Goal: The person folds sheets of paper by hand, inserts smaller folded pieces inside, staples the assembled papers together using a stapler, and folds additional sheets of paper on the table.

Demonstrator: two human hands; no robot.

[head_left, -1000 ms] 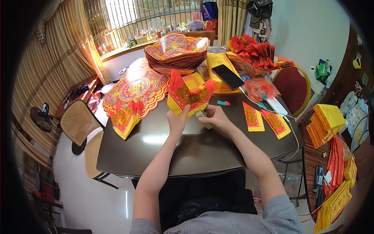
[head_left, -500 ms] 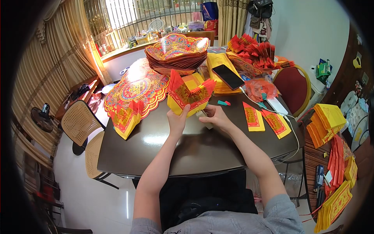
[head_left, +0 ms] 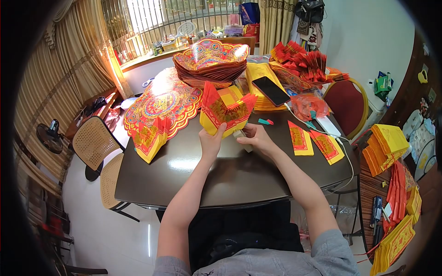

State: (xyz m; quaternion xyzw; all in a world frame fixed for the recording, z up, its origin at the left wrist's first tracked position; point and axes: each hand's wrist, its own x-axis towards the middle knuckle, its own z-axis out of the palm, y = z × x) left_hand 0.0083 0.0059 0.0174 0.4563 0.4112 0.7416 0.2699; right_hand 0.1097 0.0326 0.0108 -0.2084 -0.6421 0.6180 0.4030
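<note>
My left hand [head_left: 212, 141] grips a bundle of folded red-and-yellow joss paper [head_left: 226, 109] by its lower edge, thumb on the near face. The bundle stands up in two pleated red wings with gold print, around a yellow middle. My right hand [head_left: 256, 137] is closed around a slim pale tool [head_left: 242, 139] just under the bundle's lower right edge. Fingers and paper hide part of this tool, and I cannot tell its kind. A similar folded joss paper bundle [head_left: 152, 140] lies on the dark table [head_left: 184, 184] to the left.
Behind the bundle stand stacked ornate paper bowls [head_left: 209, 76] beside flat patterned sheets [head_left: 161, 103]. A phone [head_left: 270, 91] with a white cable rests on yellow paper. Two folded papers [head_left: 300, 140] lie to the right. Red pleated pieces [head_left: 299, 62] fill a bowl at the back right.
The view has shifted very slightly. Both hands keep their hold on the joss paper bundle and the slim pale tool, with almost no other movement.
</note>
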